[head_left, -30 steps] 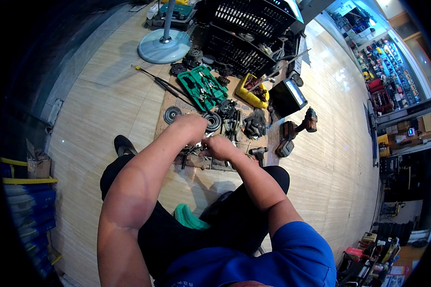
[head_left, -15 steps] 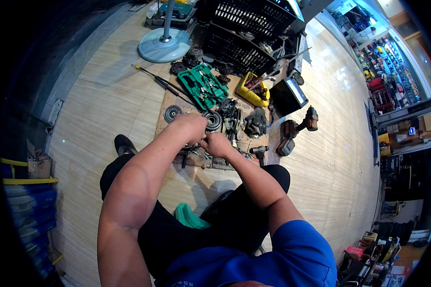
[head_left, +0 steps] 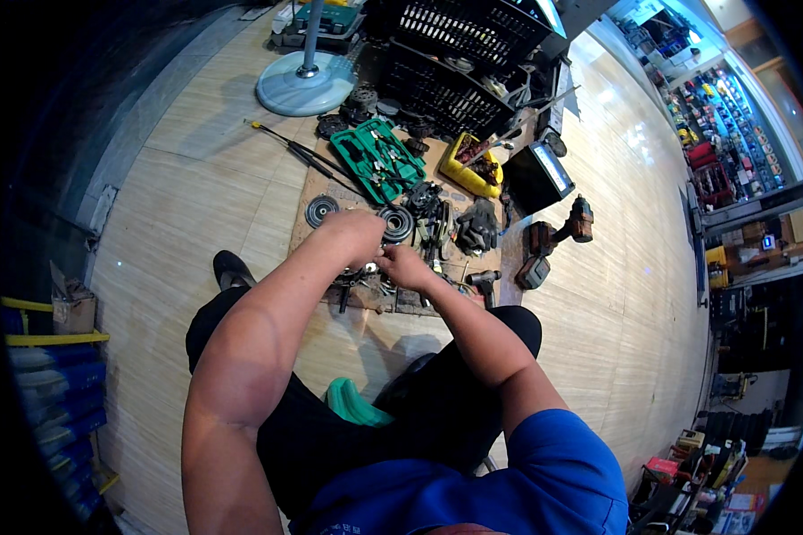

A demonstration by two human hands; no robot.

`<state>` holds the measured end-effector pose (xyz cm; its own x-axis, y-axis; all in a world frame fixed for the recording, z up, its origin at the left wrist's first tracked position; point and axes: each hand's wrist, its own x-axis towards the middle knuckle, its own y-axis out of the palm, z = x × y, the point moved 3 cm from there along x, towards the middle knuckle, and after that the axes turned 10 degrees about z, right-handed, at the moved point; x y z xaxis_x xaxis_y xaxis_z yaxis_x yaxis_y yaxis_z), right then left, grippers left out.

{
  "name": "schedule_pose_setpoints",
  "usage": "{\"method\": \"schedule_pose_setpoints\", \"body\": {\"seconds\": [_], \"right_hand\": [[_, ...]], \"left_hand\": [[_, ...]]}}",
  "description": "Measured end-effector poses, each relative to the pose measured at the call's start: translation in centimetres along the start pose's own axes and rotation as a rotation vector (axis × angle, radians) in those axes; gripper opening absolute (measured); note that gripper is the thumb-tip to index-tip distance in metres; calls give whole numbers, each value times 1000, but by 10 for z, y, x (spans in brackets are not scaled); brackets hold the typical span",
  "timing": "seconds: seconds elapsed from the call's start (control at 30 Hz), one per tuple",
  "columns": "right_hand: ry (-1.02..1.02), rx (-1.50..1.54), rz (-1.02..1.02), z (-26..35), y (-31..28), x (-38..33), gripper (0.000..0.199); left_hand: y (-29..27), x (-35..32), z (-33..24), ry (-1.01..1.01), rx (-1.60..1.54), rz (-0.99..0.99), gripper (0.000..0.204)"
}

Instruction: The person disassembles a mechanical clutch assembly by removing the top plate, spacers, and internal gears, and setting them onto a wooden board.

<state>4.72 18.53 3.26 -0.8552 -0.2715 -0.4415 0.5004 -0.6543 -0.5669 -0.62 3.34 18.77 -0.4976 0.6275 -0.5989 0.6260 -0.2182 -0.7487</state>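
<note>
Hands barely shifted | left hand (head_left: 355,234), right hand (head_left: 404,265) on small metal part (head_left: 366,272) | grip unclear

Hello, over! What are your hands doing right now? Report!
Left hand and right hand close together over small metal parts on the floor mat. Grip unclear. Round pulley right beside them.

Glossy wood floor (head_left: 196,205) — green plastic tray (head_left: 379,160)
</note>
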Motion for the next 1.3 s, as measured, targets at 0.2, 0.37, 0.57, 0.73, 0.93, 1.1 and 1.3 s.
{"method": "schedule_pose_setpoints", "body": {"seconds": [0.2, 0.37, 0.57, 0.73, 0.93, 1.1, 1.3], "right_hand": [[-225, -426, 156, 17, -2, -13, 34], [-60, -660, 68, 8, 0, -14, 31], [85, -656, 89, 27, 1, -18, 27], [-24, -445, 70, 13, 13, -10, 27], [-193, -250, 251, 22, -2, -10, 33], [-245, -266, 396, 23, -8, -18, 52], [-291, -294, 498, 22, -12, -23, 67]], "left_hand": [[0, -2, 2, -8, -29, 5, 38], [-5, -6, -4, -5, -34, 13, 38], [-2, -6, -1, -3, -28, 2, 37], [-2, -3, 0, 2, -29, -8, 36], [0, -3, 2, 0, -28, -14, 36], [-4, -6, -1, -16, -51, 3, 36], [-5, -8, -3, -17, -60, 15, 37]]}}
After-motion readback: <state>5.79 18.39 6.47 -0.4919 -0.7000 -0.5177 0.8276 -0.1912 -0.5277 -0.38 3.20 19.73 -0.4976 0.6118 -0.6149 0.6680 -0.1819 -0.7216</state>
